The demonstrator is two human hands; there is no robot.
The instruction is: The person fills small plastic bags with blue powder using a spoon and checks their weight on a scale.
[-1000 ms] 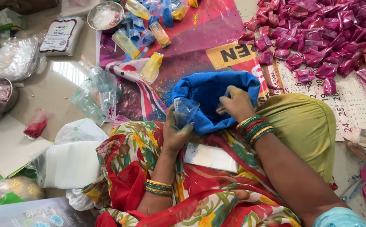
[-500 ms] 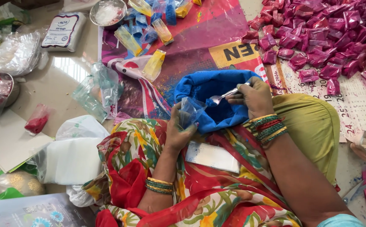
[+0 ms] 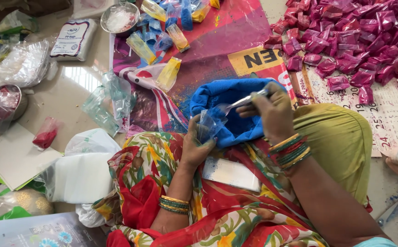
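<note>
the right hand (image 3: 274,112) has tipped its spoon (image 3: 244,100) to the small pouch (image 3: 209,126) pinched by the left hand (image 3: 194,146), contents unclear.

Sealed powder packets and loose bags on the floor

Magenta packets (image 3: 359,41) piled far right; yellow and blue packets (image 3: 162,32) beside a steel bowl (image 3: 120,18); scissors (image 3: 391,212), perhaps, lower right.

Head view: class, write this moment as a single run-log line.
left hand: holds small clear bag open | right hand: holds spoon over bag | blue powder sack: open
</note>
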